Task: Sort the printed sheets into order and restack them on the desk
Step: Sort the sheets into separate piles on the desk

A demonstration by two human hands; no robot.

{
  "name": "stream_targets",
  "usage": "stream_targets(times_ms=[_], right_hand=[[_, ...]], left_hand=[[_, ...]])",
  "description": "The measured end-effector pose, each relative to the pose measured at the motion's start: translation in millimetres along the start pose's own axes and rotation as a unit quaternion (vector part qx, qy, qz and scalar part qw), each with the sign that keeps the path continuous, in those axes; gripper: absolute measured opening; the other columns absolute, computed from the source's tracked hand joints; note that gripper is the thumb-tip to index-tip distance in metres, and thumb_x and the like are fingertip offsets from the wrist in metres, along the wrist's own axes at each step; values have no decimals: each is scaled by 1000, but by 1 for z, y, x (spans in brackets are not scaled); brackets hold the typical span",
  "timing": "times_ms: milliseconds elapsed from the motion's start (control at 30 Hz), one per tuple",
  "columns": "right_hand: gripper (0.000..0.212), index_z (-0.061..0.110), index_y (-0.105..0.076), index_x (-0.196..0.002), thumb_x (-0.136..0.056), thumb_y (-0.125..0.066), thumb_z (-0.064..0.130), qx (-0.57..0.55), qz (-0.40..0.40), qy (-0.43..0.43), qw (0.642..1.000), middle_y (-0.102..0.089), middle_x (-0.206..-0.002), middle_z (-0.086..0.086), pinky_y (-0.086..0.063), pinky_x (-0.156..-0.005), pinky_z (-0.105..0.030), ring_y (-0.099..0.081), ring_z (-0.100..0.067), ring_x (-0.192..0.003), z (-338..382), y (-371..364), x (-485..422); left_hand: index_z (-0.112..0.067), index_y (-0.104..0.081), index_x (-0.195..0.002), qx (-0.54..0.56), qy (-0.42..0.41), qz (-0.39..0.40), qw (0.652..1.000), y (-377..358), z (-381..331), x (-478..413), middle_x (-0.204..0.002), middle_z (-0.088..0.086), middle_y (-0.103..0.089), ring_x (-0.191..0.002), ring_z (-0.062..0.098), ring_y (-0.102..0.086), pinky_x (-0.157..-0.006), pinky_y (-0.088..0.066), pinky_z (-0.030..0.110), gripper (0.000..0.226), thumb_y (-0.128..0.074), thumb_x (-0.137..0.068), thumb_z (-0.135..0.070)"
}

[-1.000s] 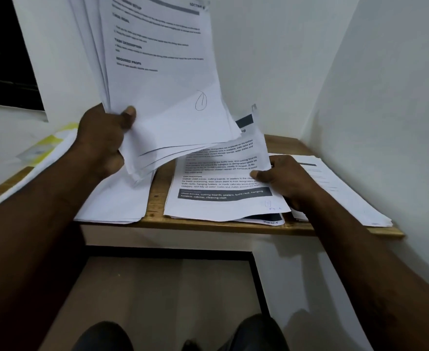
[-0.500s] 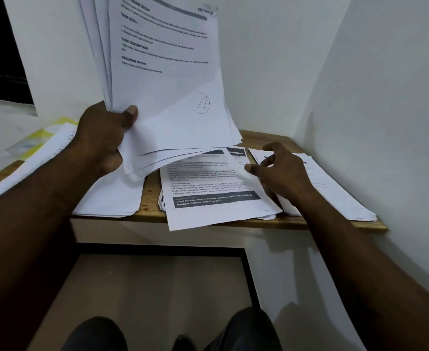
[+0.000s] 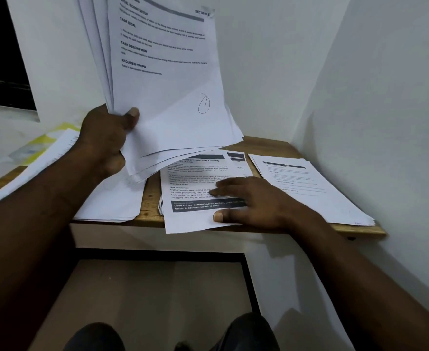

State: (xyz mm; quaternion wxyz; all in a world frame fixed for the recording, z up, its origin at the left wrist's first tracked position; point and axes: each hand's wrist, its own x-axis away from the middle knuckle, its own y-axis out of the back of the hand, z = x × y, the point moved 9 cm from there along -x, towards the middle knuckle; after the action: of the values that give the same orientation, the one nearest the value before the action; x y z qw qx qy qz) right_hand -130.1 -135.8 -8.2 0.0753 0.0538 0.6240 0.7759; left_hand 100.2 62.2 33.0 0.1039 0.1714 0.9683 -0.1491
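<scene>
Three piles lie on the wooden desk point(image 3: 150, 198), and a fourth lot, a fanned bundle of sheets point(image 3: 168, 97), stands nearly upright in the left hand point(image 3: 104, 140). Its thumb is clamped on the front page and its fingers are curled round the back. We take it the bundle is held up like this so that its front page faces us for reading while the other hand deals with the desk. That page carries the headings "TASK GOAL", "TASK DESCRIPTION" and "REQUIRED PROPS", with "SECTION" at the top corner and a circled pen mark point(image 3: 204, 103) low down that looks like a 1, probably a page number for the ordering. The right hand point(image 3: 249, 201) lies flat on the top sheet point(image 3: 190, 220) of the middle pile, fingers straight and a little apart. We judge it is pinning or squaring that sheet, whose near edge hangs over the front of the desk. Its dark band reads "Used knives, cutting boards, peelers", then "holders, cabinet, cleaning cloth". The right pile point(image 3: 309, 188) sits near the wall, its print too small for us to read. The left pile point(image 3: 112, 201) lies partly under the bundle, and a yellow paper point(image 3: 44, 143) shows further left.
</scene>
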Motion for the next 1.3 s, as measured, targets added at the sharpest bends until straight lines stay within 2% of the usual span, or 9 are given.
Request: stream_targets(times_ms=[233,400,600,700,800,1000,1100,1200,1300], right_hand=[[108,46,-53,-148,-64,-27,108,99,-28,31,994,-50,-156,18,-35,-120,-48,-43,-12,-143,23,4,11],[62,41,-70,-131,-82,-61,77,67,-67,116,989,-65,-137,20,-50,-104,-42,-55,-8,-129,45,2,15],[25,34,-80,-108,-94,-64,47,59,-187,142,970,-76,-109,15,-57,-76,-35,-71,-11,-96,52,15,26],[14,24,-80,-102,-94,-69,28,100,-274,161,943,-75,-96,6,-54,-62,-33,-70,-20,-80,54,24,36],[10,18,-79,-98,-90,-73,18,116,-307,164,930,-70,-90,1,-48,-58,-30,-66,-24,-75,56,25,40],[14,20,-77,-97,-93,-64,22,142,-291,178,929,-65,-90,2,-52,-56,-38,-62,-25,-79,65,12,34],[15,24,-78,-99,-93,-65,26,154,-284,173,930,-66,-93,4,-53,-56,-38,-61,-23,-82,63,7,31],[17,25,-78,-100,-94,-63,29,153,-278,171,933,-67,-94,6,-53,-58,-38,-61,-22,-85,61,4,30],[22,25,-78,-100,-96,-57,32,145,-273,177,934,-67,-93,6,-54,-58,-39,-61,-22,-85,63,1,30]], left_hand=[[-20,-73,-123,3,6,9,1000,5,2,-4,-117,-4,-78,-116,28,-71,-104,-53,60,41,-84,-86,-35],[-19,-73,-126,15,1,20,1000,2,5,-9,-118,-3,-78,-115,30,-72,-104,-54,58,59,-87,-74,-44],[-15,-70,-130,18,5,2,1000,-2,4,-5,-118,-2,-77,-112,26,-73,-104,-56,48,44,-82,-90,-29],[-15,-69,-131,6,2,-10,1000,0,1,-3,-119,-4,-76,-112,23,-72,-103,-57,45,42,-80,-93,-29],[-13,-68,-133,-6,-3,-14,1000,3,-2,-1,-121,-4,-75,-112,22,-70,-102,-56,39,43,-78,-95,-29],[-14,-69,-132,-14,-6,-14,1000,8,-3,-1,-121,-4,-76,-113,24,-71,-104,-56,45,44,-79,-93,-31],[-13,-67,-134,-26,-8,-17,999,11,-2,-1,-123,-4,-74,-113,23,-69,-103,-55,39,45,-78,-95,-33],[-12,-66,-134,-26,-10,-19,999,11,-3,2,-123,-3,-73,-113,24,-69,-106,-54,43,46,-78,-95,-33],[-12,-64,-135,-24,-8,-26,999,12,-1,2,-118,-4,-70,-107,20,-67,-99,-53,33,41,-74,-98,-28]])
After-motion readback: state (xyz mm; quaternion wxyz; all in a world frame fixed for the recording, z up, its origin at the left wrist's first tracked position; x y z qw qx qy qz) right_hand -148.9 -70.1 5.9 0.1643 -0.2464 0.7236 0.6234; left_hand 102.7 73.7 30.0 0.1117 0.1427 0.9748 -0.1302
